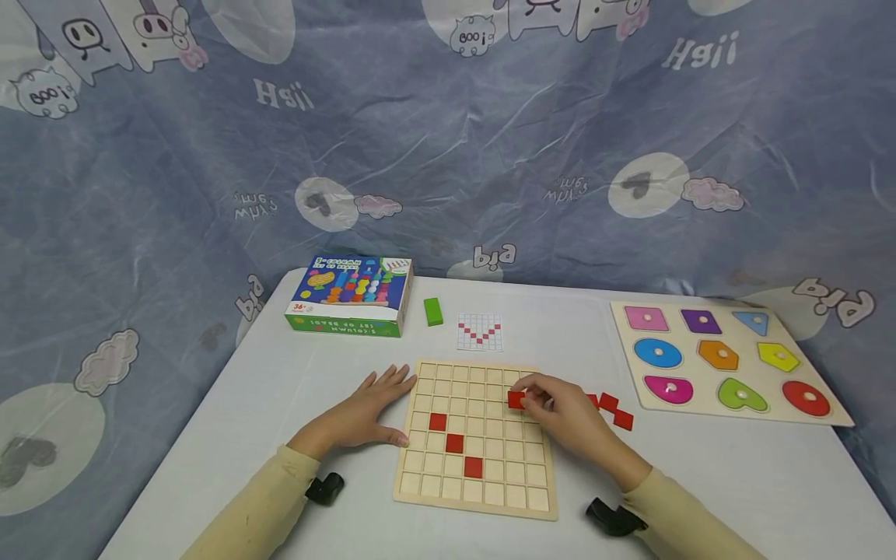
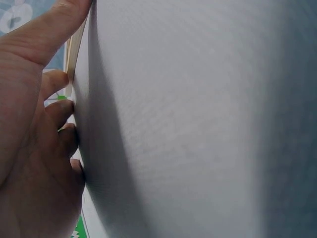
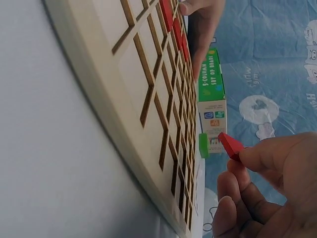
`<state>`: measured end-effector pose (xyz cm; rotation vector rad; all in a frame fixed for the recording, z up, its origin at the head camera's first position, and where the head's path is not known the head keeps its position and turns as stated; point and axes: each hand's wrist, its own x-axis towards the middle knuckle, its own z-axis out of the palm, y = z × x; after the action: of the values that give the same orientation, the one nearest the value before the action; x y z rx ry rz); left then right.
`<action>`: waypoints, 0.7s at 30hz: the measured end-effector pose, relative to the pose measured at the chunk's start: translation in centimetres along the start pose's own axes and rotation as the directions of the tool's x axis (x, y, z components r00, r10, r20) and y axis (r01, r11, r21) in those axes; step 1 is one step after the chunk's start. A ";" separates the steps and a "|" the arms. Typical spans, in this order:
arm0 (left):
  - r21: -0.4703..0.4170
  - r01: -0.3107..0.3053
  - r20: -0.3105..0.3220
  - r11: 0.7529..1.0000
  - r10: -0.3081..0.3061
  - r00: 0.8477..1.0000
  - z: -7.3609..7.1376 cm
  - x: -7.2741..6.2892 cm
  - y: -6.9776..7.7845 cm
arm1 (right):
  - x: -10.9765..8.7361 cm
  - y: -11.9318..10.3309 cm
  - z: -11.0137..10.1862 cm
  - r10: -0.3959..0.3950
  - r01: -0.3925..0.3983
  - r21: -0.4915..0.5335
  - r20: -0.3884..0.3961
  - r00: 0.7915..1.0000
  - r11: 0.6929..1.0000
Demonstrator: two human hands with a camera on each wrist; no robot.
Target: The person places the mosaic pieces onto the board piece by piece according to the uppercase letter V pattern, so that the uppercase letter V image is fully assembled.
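A wooden grid board lies on the white table, with three red square tiles set in its cells along a diagonal, one of them a red tile in the middle. My right hand pinches another red square tile between thumb and fingertips, over the right part of the board. At the board's left edge, my left hand rests with fingers spread, its thumb and fingertips right at the rim. Several loose red tiles lie right of the board, partly hidden behind the right hand.
Behind the board lies a pattern card printed with a red V of squares. A green block stands near it, beside a bead-set box at the back left. A wooden shape puzzle occupies the table's right side.
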<state>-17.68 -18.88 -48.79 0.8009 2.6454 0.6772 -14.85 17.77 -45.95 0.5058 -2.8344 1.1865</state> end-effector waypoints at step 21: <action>0.001 -0.008 -0.008 1.000 0.008 1.000 0.2 0.1 -0.4 | 2.4 -2.3 2.9 -0.059 0.056 0.039 0.074 0.996 0.998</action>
<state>-17.85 -19.08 -49.16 0.8117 2.6512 0.6822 -16.11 13.59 -46.06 0.6423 -2.8425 1.2380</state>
